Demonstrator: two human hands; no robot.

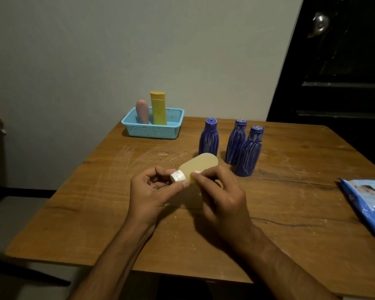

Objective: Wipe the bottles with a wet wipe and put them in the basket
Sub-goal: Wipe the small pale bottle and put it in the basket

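Above the table's middle I hold a pale yellow bottle (200, 165) on its side, its white cap (178, 176) toward me. My left hand (154, 191) pinches the cap between thumb and fingers. My right hand (221, 198) grips the bottle's body near the neck from the right. No wipe shows in either hand. Three blue bottles with white streaks (209, 138) (236, 142) (249, 152) stand upright just beyond. The light blue basket (154, 131) sits at the table's far edge with a pink bottle (142, 111) and a yellow bottle (158, 109) standing in it.
A blue wet-wipe pack (370, 202) lies at the right edge of the wooden table (95, 213). A grey wall stands behind the table and a dark door (344, 72) is at the right. White smears mark the tabletop.
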